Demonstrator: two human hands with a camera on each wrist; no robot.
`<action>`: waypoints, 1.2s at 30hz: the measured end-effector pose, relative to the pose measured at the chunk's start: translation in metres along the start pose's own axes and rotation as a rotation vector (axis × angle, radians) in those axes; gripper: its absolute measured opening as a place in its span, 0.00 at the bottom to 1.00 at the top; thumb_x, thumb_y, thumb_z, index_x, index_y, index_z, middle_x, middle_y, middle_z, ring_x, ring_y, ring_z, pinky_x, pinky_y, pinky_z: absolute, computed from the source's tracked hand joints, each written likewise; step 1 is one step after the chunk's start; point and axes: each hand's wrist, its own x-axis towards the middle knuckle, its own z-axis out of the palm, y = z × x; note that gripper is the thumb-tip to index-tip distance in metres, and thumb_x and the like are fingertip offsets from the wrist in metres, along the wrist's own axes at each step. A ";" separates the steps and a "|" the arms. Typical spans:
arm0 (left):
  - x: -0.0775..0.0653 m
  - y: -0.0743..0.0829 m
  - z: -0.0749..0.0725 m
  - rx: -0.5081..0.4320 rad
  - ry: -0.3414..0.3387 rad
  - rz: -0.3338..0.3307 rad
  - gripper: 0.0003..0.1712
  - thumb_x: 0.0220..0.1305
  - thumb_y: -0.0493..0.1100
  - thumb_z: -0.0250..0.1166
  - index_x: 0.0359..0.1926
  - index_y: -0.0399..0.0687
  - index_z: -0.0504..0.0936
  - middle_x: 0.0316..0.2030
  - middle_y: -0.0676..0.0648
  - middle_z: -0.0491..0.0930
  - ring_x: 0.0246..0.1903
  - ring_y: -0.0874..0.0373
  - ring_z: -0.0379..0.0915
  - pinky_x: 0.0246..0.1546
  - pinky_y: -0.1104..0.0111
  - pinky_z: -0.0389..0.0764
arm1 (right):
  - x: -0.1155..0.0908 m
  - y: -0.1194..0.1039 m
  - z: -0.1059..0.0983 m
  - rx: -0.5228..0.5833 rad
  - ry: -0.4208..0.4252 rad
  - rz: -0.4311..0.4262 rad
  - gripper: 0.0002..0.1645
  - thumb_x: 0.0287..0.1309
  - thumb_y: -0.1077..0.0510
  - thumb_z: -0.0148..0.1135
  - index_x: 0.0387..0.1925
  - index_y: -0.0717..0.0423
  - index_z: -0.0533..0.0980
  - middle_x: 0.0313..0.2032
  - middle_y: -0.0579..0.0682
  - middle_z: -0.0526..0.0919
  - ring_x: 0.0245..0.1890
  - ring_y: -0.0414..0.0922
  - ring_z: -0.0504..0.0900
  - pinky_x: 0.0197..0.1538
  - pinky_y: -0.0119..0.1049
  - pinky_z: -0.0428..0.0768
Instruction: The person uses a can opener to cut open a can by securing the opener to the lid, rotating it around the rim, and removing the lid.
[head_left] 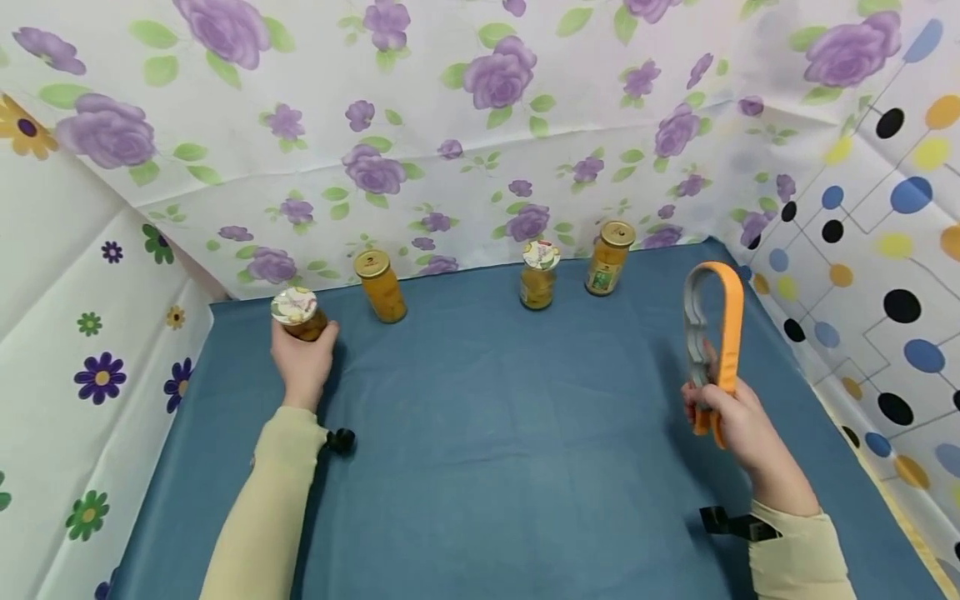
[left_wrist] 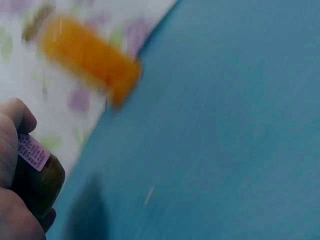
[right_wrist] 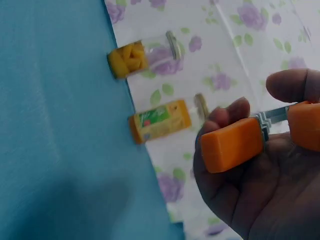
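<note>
Your left hand [head_left: 303, 362] curls around a squat jar [head_left: 297, 314] with a white patterned lid, thumb on one side and fingers on the other, at the far left of the blue cloth [head_left: 487, 433]. The left wrist view alone reveals a pink printed label [left_wrist: 34, 151] on its side; the patterned lid shows only from the head. Whether the jar's base touches the cloth, you cannot tell.

Your right hand [head_left: 738, 412], at the opposite side, is closed about the lower part of an orange-and-grey looped tool [head_left: 732, 325], its loop pointing up. The head view catches the whole loop and its wavy grey inner strip; the right wrist view shows instead the blocky orange ends, with a grey toothed piece between them.

Just beside your left hand's jar stands a gold-lidded orange jar [head_left: 382, 287], blurred in the left wrist view. Well apart, nearer your right hand, a white-lidded jar [head_left: 538, 277] stands beside a gold-lidded jar with a green label [head_left: 610, 258]. From your right wrist, yellow pieces appear low in the former, beneath clear glass. Behind all four rises a purple-flowered sheet [head_left: 450, 83]; a dotted sheet [head_left: 900, 300] hangs at your right.
</note>
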 end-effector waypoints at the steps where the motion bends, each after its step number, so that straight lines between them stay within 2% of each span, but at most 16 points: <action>1: -0.011 0.007 0.002 -0.015 -0.020 0.026 0.42 0.63 0.42 0.76 0.75 0.45 0.69 0.65 0.41 0.76 0.63 0.50 0.73 0.67 0.57 0.72 | 0.002 -0.004 0.000 -0.028 -0.019 0.004 0.39 0.79 0.65 0.47 0.85 0.59 0.50 0.36 0.60 0.78 0.34 0.50 0.79 0.38 0.37 0.77; 2: -0.022 0.013 0.004 -0.041 -0.048 0.053 0.41 0.62 0.40 0.77 0.73 0.42 0.70 0.63 0.41 0.77 0.62 0.51 0.74 0.66 0.58 0.72 | 0.004 -0.009 0.001 -0.060 -0.037 0.008 0.40 0.78 0.65 0.48 0.85 0.57 0.49 0.36 0.61 0.78 0.35 0.51 0.78 0.38 0.37 0.77; 5: -0.057 0.035 0.009 -0.118 -0.173 0.113 0.39 0.61 0.35 0.77 0.69 0.35 0.71 0.59 0.39 0.77 0.59 0.52 0.74 0.64 0.59 0.72 | 0.012 -0.027 0.009 -0.164 -0.082 0.018 0.33 0.77 0.62 0.52 0.80 0.58 0.62 0.37 0.59 0.78 0.33 0.50 0.77 0.34 0.39 0.75; 7: -0.079 0.051 0.012 -0.151 -0.279 0.144 0.38 0.60 0.32 0.78 0.69 0.34 0.71 0.59 0.39 0.77 0.58 0.52 0.74 0.64 0.58 0.72 | 0.017 -0.041 0.016 -0.217 -0.118 0.008 0.24 0.76 0.61 0.53 0.70 0.59 0.68 0.35 0.57 0.77 0.28 0.50 0.75 0.29 0.40 0.74; 9: -0.100 0.067 0.016 -0.178 -0.386 0.171 0.38 0.60 0.30 0.78 0.68 0.34 0.71 0.58 0.38 0.78 0.57 0.51 0.74 0.63 0.56 0.73 | 0.019 -0.055 0.023 -0.288 -0.142 -0.016 0.17 0.74 0.61 0.56 0.60 0.57 0.69 0.31 0.55 0.76 0.23 0.48 0.72 0.25 0.40 0.71; 11: -0.117 0.083 0.022 -0.187 -0.488 0.183 0.38 0.59 0.29 0.78 0.69 0.36 0.72 0.59 0.38 0.78 0.57 0.49 0.75 0.62 0.54 0.75 | 0.020 -0.068 0.030 -0.360 -0.173 -0.033 0.30 0.72 0.61 0.57 0.73 0.50 0.66 0.28 0.52 0.74 0.19 0.47 0.70 0.23 0.40 0.70; 13: -0.133 0.097 0.027 -0.174 -0.578 0.176 0.38 0.59 0.31 0.78 0.69 0.39 0.72 0.58 0.40 0.79 0.56 0.48 0.76 0.60 0.51 0.76 | 0.021 -0.082 0.038 -0.439 -0.209 -0.043 0.48 0.71 0.61 0.59 0.85 0.38 0.53 0.26 0.51 0.72 0.16 0.47 0.68 0.23 0.41 0.69; 15: -0.147 0.108 0.034 -0.160 -0.651 0.173 0.39 0.59 0.32 0.78 0.70 0.42 0.72 0.59 0.42 0.79 0.56 0.48 0.77 0.60 0.49 0.77 | 0.021 -0.094 0.047 -0.526 -0.238 -0.060 0.60 0.69 0.60 0.60 0.87 0.27 0.36 0.26 0.50 0.72 0.16 0.47 0.68 0.23 0.41 0.70; 17: -0.157 0.114 0.040 -0.165 -0.708 0.173 0.40 0.59 0.32 0.78 0.70 0.44 0.72 0.59 0.44 0.79 0.55 0.49 0.77 0.59 0.48 0.78 | 0.021 -0.107 0.057 -0.610 -0.261 -0.095 0.64 0.66 0.59 0.62 0.85 0.24 0.32 0.28 0.48 0.74 0.17 0.46 0.68 0.24 0.42 0.69; 22: -0.175 0.115 0.053 -0.214 -0.786 0.178 0.39 0.60 0.30 0.76 0.70 0.50 0.72 0.57 0.47 0.79 0.50 0.50 0.77 0.54 0.50 0.79 | 0.021 -0.133 0.085 -0.783 -0.271 -0.248 0.66 0.62 0.58 0.67 0.87 0.29 0.36 0.31 0.44 0.76 0.19 0.42 0.67 0.23 0.39 0.68; 25: -0.183 0.114 0.058 -0.236 -0.813 0.187 0.34 0.61 0.29 0.75 0.65 0.49 0.75 0.52 0.47 0.80 0.44 0.51 0.77 0.48 0.54 0.79 | 0.021 -0.144 0.099 -0.824 -0.251 -0.338 0.68 0.60 0.58 0.70 0.87 0.30 0.38 0.31 0.46 0.73 0.17 0.41 0.65 0.21 0.37 0.67; 28: -0.190 0.114 0.063 -0.255 -0.843 0.223 0.31 0.62 0.29 0.74 0.64 0.47 0.75 0.50 0.46 0.80 0.42 0.52 0.77 0.45 0.58 0.79 | 0.021 -0.150 0.109 -0.845 -0.226 -0.404 0.70 0.56 0.59 0.71 0.87 0.28 0.39 0.34 0.47 0.73 0.16 0.41 0.63 0.19 0.36 0.65; 32: -0.194 0.115 0.067 -0.280 -0.852 0.306 0.35 0.62 0.28 0.75 0.67 0.46 0.74 0.53 0.46 0.80 0.43 0.52 0.78 0.43 0.60 0.80 | 0.022 -0.156 0.119 -0.887 -0.215 -0.426 0.70 0.53 0.54 0.74 0.87 0.29 0.42 0.34 0.46 0.73 0.18 0.41 0.63 0.18 0.36 0.65; 36: -0.195 0.115 0.068 -0.280 -0.835 0.344 0.36 0.62 0.28 0.77 0.68 0.46 0.74 0.56 0.47 0.80 0.47 0.54 0.79 0.47 0.61 0.81 | 0.022 -0.158 0.123 -0.906 -0.215 -0.396 0.69 0.53 0.44 0.76 0.87 0.28 0.44 0.32 0.44 0.70 0.19 0.40 0.65 0.18 0.36 0.65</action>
